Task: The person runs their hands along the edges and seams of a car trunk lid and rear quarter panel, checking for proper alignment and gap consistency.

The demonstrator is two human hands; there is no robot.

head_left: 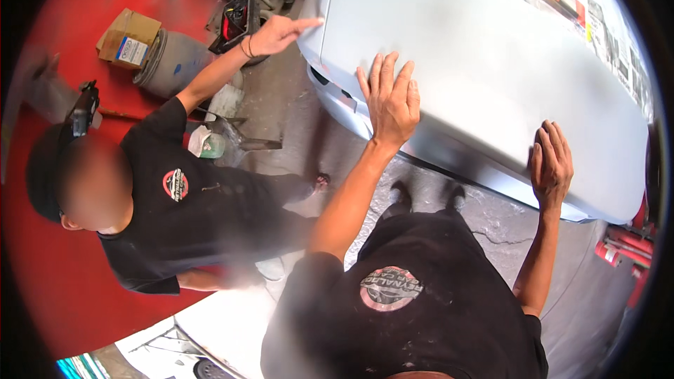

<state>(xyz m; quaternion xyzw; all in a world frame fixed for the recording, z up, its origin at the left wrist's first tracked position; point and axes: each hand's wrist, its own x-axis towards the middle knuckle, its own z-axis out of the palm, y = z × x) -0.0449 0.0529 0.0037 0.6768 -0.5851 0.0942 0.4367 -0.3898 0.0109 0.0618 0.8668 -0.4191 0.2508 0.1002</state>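
A pale grey car panel (449,63), smooth and matte, fills the upper right, its near edge curving down to a light blue bumper (344,109). My left hand (393,102) rests palm down near the panel's left front edge, fingers spread, holding nothing. Farther right, my right hand (552,165) lies over the same front edge with its fingers stretched out and close together; nothing shows in it. A co-worker's hand (277,34) points with one finger at the panel's left corner, touching or nearly touching it.
Newspaper sheets (604,21) cover the car beyond the panel. On my left stands the co-worker (189,189) in a black shirt. Behind that person are a cardboard box (130,35), a grey drum (168,63) and a black tool case (239,21). Red metal equipment (625,249) stands at far right.
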